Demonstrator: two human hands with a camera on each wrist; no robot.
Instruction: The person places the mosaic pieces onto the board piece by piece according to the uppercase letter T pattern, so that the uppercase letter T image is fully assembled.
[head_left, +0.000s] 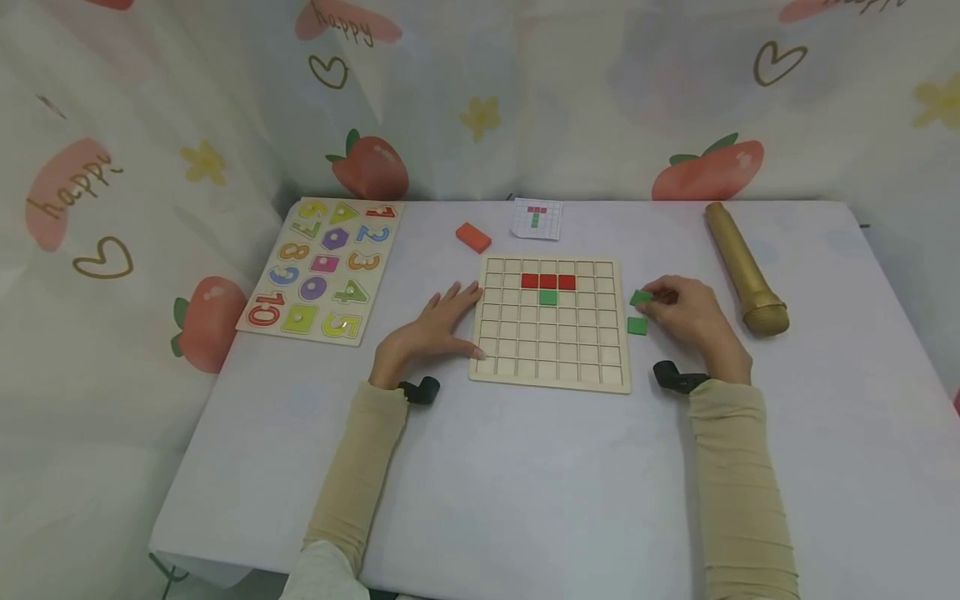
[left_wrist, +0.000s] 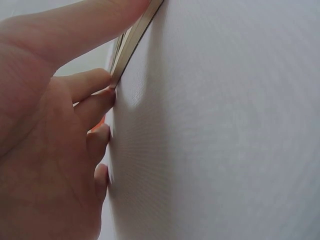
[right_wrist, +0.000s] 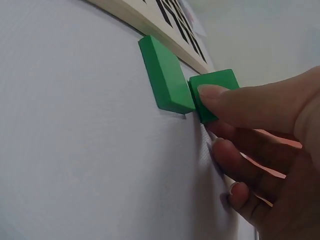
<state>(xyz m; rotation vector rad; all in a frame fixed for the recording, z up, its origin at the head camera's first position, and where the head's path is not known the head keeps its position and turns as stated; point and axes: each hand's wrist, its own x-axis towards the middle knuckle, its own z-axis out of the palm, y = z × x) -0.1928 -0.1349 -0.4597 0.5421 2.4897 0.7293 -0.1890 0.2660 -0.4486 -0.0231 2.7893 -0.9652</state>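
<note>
A wooden grid board (head_left: 517, 367) lies mid-table, with three red square tiles (head_left: 548, 282) in a row and one green tile (head_left: 548, 297) below the middle one. My left hand (head_left: 431, 329) rests against the board's left edge, its fingers spread and the thumb on the lower left corner. Beside the board's right edge, my right hand (head_left: 693, 317) pinches a green square tile (right_wrist: 220, 79) between thumb and fingers, tilted up from the table. A second green tile (right_wrist: 167, 75) lies flat on the cloth just nearer to me, close to the board.
A number and shape puzzle board (head_left: 348, 283) lies at the left. Behind the grid board are an orange block (head_left: 473, 237) and a card (head_left: 537, 219) with a red and green T pattern. At the right lies a gold microphone-shaped object (head_left: 742, 267).
</note>
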